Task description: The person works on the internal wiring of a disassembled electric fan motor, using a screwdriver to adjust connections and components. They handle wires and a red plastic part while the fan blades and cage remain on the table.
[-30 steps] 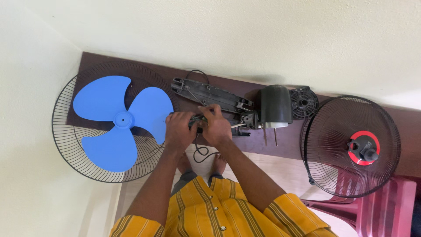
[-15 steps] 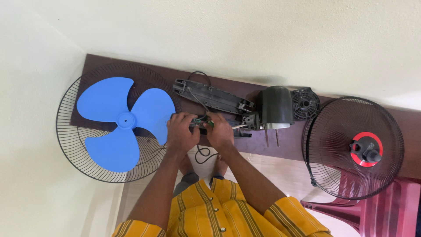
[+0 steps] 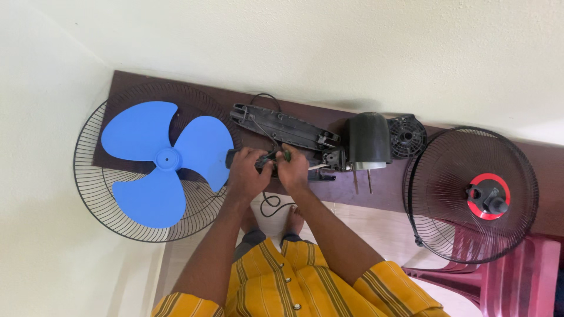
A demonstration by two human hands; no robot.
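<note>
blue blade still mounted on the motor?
No. The blue fan blade lies loose on a wire grille at the left, apart from the black motor housing to the right of both hands.

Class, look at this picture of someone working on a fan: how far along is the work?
Done: the blue blade lies loose on one wire guard; the other guard and the motor housing sit apart on the table. In hand: left hand and right hand grip a small dark part with wires. Left: every piece is unjoined.
</note>
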